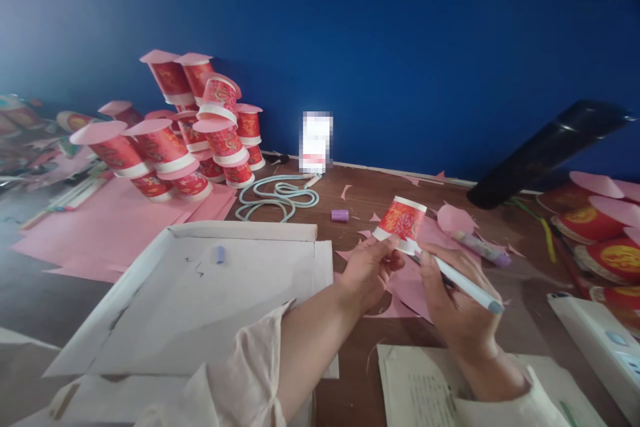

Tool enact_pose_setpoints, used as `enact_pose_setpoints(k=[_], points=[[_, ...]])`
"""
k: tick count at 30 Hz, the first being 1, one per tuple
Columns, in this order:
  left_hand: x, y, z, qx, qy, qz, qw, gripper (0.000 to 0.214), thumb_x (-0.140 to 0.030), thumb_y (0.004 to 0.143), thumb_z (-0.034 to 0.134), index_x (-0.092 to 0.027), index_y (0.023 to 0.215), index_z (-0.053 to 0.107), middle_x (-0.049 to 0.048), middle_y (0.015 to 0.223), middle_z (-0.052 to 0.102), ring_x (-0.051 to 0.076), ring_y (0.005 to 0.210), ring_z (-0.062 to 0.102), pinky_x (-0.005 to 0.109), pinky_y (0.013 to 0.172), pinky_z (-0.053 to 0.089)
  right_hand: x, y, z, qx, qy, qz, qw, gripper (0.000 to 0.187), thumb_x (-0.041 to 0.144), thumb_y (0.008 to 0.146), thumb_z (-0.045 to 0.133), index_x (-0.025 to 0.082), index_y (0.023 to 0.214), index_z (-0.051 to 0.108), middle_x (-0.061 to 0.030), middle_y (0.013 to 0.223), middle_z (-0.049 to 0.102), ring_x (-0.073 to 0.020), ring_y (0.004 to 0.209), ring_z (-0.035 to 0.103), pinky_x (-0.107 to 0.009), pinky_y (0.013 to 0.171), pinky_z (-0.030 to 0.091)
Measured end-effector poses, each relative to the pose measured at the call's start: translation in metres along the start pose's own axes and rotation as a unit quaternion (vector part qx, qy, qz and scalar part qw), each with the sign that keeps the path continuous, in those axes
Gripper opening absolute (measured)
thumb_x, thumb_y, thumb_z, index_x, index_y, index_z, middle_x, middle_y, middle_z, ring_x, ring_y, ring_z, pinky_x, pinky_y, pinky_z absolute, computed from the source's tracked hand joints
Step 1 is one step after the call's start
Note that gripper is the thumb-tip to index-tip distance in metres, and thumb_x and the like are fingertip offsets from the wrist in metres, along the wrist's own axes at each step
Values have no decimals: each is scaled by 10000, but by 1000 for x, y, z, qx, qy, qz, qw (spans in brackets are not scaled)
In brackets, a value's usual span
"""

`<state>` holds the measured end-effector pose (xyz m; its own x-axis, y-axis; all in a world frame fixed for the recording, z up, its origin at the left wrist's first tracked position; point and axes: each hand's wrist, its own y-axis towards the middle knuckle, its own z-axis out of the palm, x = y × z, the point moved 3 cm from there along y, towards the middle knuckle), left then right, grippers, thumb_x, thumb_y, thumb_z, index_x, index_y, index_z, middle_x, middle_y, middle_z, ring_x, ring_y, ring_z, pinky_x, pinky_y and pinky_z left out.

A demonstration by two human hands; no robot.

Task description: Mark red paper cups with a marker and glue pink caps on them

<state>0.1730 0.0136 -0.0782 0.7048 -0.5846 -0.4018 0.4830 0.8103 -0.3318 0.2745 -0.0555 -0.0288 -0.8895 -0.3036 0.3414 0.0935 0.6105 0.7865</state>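
Clock centred on the cup, 12 toward the wall. Cup is held tilted, narrow end up near 1, wide white rim near 6. Left hand, at 7: thumb and fingers clamped on the rim. Right hand, at 4: fingers closed round a pen, working end at the rim near 5. From here I cannot tell whether the tip touches.

Progress: the stack near 10 shows many cups, visible tops wearing a pink cone; more such cups sit near 3. The held cup has no cone; I judge it less advanced. Any pen mark on it: not discernible.

Material left: pink sheets at 9, a pink disc at 3 beside a glue stick. Purple cap lies loose at 9.
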Motion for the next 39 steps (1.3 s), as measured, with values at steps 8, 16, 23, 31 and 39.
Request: enact_pose_setpoints(k=[8,16,23,31,39], points=[[0,0,-1,-11,-6,-4,1000,387,-272,551,929,-142,697,595,-27,656,569,66,606,509,216,645,441,1,1,1,-4,-21,5,1000,133,154,894,606,160,989,699,-60,863,732,-172,785,677,-304,757,522],[-2,-1,2,-10,-12,-3,1000,386,-261,538,932,-143,686,595,-34,621,553,66,591,494,205,616,429,1,-1,0,-4,-14,8,1000,125,164,895,606,174,982,694,-66,873,741,-189,787,685,-327,741,533],[-2,0,1,-12,-16,-3,1000,374,-257,553,924,-142,680,592,-37,604,535,69,586,490,205,607,427,1,1,-1,-4,-19,10,1000,116,157,899,603,173,973,691,-59,840,729,-175,760,665,-321,727,526],[-2,0,0,-12,-27,-11,1000,347,-236,574,913,-133,681,600,-30,601,537,66,582,492,196,613,439,0,1,-3,-25,-15,9,1000,127,149,892,599,177,982,684,-50,805,714,-176,726,658,-324,702,529],[-1,0,0,-5,-20,-15,1000,372,-253,554,925,-134,658,588,-33,590,519,63,571,483,196,602,435,1,1,-2,-7,-10,17,1000,118,171,899,596,179,974,686,-54,821,718,-182,749,662,-324,713,521]])
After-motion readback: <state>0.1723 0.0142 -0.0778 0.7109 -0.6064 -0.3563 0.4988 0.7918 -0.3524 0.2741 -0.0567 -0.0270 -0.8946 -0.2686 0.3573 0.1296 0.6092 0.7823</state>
